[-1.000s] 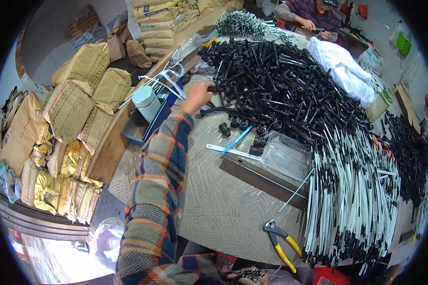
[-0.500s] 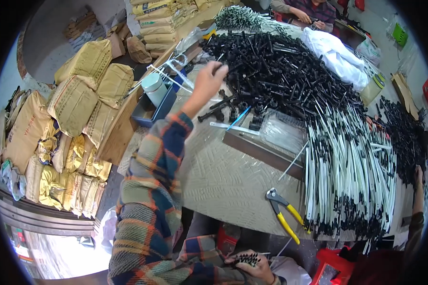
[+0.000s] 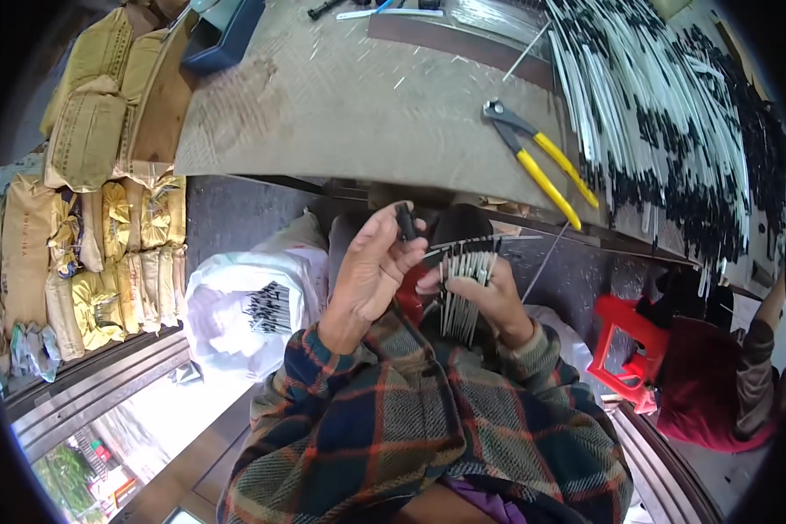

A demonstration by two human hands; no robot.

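Over my lap, my left hand (image 3: pixel 365 278) is closed with a short black plastic part (image 3: pixel 407 223) upright between thumb and fingers. Beside it, my right hand (image 3: pixel 491 301) grips a bundle of thin pale strips (image 3: pixel 459 321) with black ends. One strip (image 3: pixel 508 238) lies crosswise over the top of that bundle, close to my left fingertips. A pair of pincers (image 3: pixel 541 162) with yellow handles rests on the table edge, ahead of my right hand.
A large heap of white strips with black ends (image 3: pixel 646 113) covers the table's right side. To my left stands an open white sack (image 3: pixel 210 293) holding similar pieces. Brown sacks (image 3: pixel 87 135) are stacked further left. A red stool (image 3: pixel 616 349) and another person's arm (image 3: pixel 760 358) are at right.
My left hand has come back from the heap of black parts to my lap, now with a black part. The view has tilted down; my right hand still holds its bundle.
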